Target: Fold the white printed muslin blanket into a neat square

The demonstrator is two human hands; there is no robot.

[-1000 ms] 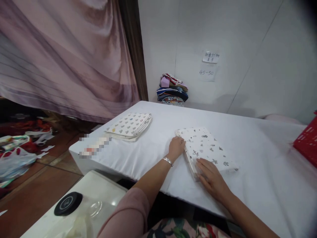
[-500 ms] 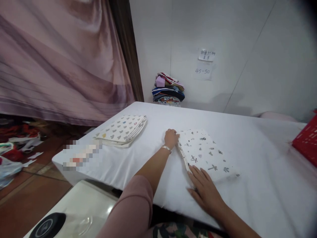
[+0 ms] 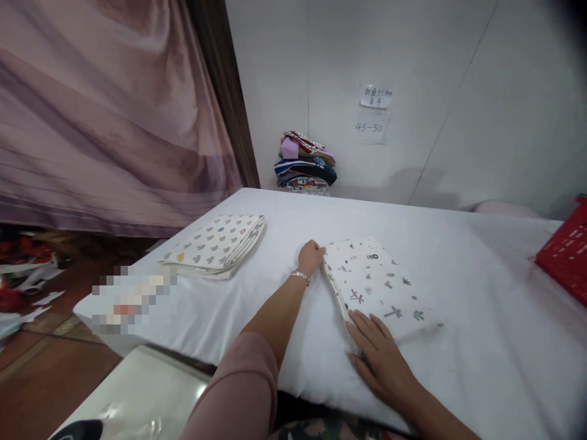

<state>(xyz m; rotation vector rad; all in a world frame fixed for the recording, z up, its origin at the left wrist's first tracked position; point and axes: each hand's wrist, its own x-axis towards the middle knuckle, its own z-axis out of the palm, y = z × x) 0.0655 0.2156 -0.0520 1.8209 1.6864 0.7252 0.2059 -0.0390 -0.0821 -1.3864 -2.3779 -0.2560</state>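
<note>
A white folded cloth [image 3: 373,281] with small grey palm and leaf prints lies on the white-covered table [image 3: 293,232], right of centre. At its far left corner my left hand [image 3: 311,257], a silver bangle on the wrist, has its fingers closed on the edge. My right hand [image 3: 376,351] rests flat on the near left corner, fingers stretched out over the fabric. Farther left lies another folded cloth [image 3: 217,244], white with grey mouse-head shapes, its layered edge facing right. Neither hand touches that one.
Against the wall behind the table stands a pile of folded fabrics [image 3: 306,162]. A red plastic basket [image 3: 564,256] sits at the right edge. Below the table's front left is a pale glossy surface [image 3: 142,391]. A pink curtain [image 3: 114,110] hangs at left.
The camera view has shifted slightly, moving the background left. Both hands keep nearly the same places on the palm-print cloth.
</note>
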